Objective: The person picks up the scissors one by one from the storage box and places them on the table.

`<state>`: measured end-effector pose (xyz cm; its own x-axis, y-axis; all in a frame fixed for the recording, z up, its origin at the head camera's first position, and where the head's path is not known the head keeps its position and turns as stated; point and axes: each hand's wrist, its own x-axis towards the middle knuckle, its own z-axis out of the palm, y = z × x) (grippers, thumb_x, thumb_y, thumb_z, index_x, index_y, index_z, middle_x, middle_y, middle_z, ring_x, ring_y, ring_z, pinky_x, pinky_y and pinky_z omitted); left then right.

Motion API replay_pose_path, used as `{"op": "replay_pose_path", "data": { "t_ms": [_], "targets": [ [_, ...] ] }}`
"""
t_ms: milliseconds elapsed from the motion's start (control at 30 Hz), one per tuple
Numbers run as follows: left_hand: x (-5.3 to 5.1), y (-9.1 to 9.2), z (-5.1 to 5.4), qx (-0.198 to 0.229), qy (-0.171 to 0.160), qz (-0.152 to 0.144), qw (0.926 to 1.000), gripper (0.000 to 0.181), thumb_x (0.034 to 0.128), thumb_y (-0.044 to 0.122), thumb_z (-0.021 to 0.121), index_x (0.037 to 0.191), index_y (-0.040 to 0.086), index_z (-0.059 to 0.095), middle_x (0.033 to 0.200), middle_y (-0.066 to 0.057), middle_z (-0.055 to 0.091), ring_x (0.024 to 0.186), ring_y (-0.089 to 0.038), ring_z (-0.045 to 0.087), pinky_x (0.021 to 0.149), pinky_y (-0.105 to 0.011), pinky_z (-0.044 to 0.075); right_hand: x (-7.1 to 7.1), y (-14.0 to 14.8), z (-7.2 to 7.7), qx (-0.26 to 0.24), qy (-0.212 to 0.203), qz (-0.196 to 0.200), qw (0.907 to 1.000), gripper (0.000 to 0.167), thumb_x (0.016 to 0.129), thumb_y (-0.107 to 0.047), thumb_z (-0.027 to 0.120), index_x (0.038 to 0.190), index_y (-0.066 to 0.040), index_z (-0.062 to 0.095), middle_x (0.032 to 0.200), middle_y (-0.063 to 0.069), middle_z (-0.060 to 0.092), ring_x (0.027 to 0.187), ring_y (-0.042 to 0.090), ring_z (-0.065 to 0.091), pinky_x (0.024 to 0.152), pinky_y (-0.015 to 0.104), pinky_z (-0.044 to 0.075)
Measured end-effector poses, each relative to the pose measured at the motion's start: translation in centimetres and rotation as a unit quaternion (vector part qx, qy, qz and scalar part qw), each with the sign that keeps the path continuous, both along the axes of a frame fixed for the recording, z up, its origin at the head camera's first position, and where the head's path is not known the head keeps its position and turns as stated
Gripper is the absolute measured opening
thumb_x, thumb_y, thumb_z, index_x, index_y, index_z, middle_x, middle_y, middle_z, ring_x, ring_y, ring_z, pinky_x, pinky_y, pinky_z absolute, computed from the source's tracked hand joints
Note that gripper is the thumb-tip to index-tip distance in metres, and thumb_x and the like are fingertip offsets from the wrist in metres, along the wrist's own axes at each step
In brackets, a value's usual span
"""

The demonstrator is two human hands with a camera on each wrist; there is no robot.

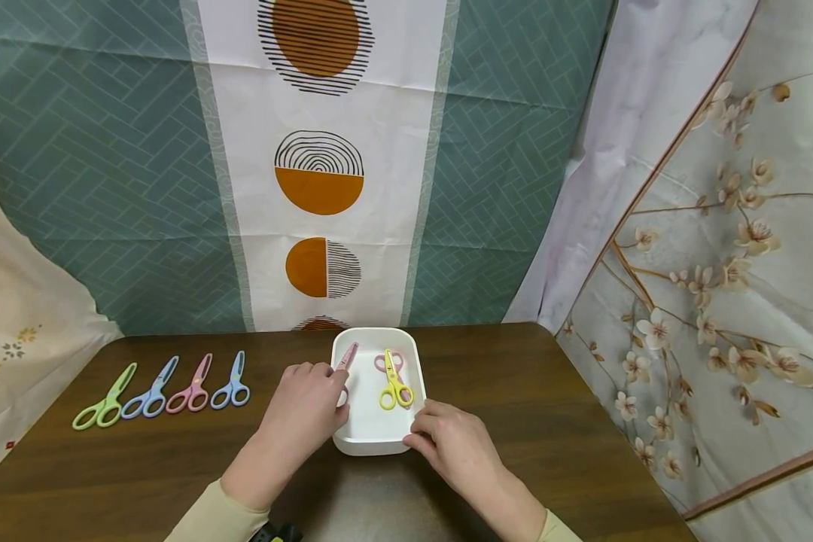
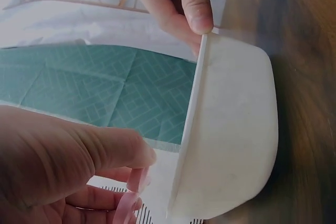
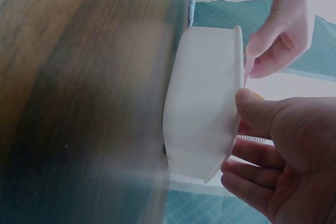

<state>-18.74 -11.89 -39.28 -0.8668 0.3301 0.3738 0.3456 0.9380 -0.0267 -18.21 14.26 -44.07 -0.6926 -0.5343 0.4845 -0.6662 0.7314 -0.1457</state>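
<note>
One pair of pink scissors (image 1: 348, 354) sits over the left side of the white tray (image 1: 373, 447), pinched at the handle loops by the left hand (image 1: 306, 400), probably to keep the blades forward of the fingers. The right hand (image 1: 458, 446) grips the tray's near right rim, apparently to steady it. The head view shows yellow scissors (image 1: 391, 382) lying across a second pink pair (image 1: 400, 374) inside; the left wrist view hides both but exposes the loop grip, mostly concealed from above.
</note>
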Motion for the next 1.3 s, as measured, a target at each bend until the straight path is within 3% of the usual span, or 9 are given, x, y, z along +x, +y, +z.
{"op": "replay_pose_path", "data": {
  "t_ms": [167, 500, 933, 1300],
  "targets": [
    [0.3, -0.9, -0.4, 0.008, 0.060, -0.013, 0.9981, 0.034, 0.0802, 0.021, 0.098, 0.101, 0.003, 0.077, 0.094, -0.015, 0.075, 0.086, -0.036, 0.069, 0.086, -0.057, 0.057, 0.0, 0.0, -0.1, -0.001, -0.006, 0.001, 1.0000, 0.018, 0.090, -0.028, 0.094, 0.086, -0.021, 0.077, 0.093, -0.011, 0.067, 0.081, 0.007, 0.062, 0.068, 0.028, 0.054],
    [0.1, -3.1, -1.4, 0.034, 0.135, -0.031, 0.9897, 0.029, 0.0798, 0.017, 0.095, 0.099, 0.004, 0.078, 0.089, -0.014, 0.076, 0.078, -0.038, 0.070, 0.075, -0.059, 0.059, 0.0, 0.0, -0.4, -0.003, -0.004, 0.002, 1.0000, 0.019, 0.089, -0.029, 0.094, 0.085, -0.022, 0.077, 0.092, -0.012, 0.067, 0.079, 0.006, 0.060, 0.067, 0.027, 0.053],
    [-0.6, -5.1, -1.8, 0.054, 0.162, -0.024, 0.9849, 0.034, 0.0772, 0.015, 0.097, 0.100, 0.002, 0.076, 0.089, -0.016, 0.075, 0.076, -0.041, 0.070, 0.071, -0.059, 0.057, 0.0, 0.0, -0.3, -0.003, -0.006, 0.001, 1.0000, 0.019, 0.090, -0.028, 0.094, 0.085, -0.022, 0.077, 0.092, -0.012, 0.067, 0.079, 0.006, 0.059, 0.067, 0.026, 0.053],
    [-1.7, -6.3, -2.8, 0.053, 0.131, 0.012, 0.9899, 0.031, 0.0811, 0.015, 0.095, 0.100, 0.000, 0.077, 0.083, -0.017, 0.072, 0.071, -0.041, 0.068, 0.065, -0.058, 0.057, -0.1, 0.0, -0.2, -0.001, -0.001, 0.000, 1.0000, 0.019, 0.090, -0.029, 0.093, 0.085, -0.022, 0.077, 0.094, -0.011, 0.068, 0.081, 0.007, 0.061, 0.067, 0.027, 0.054]
  ]
}}
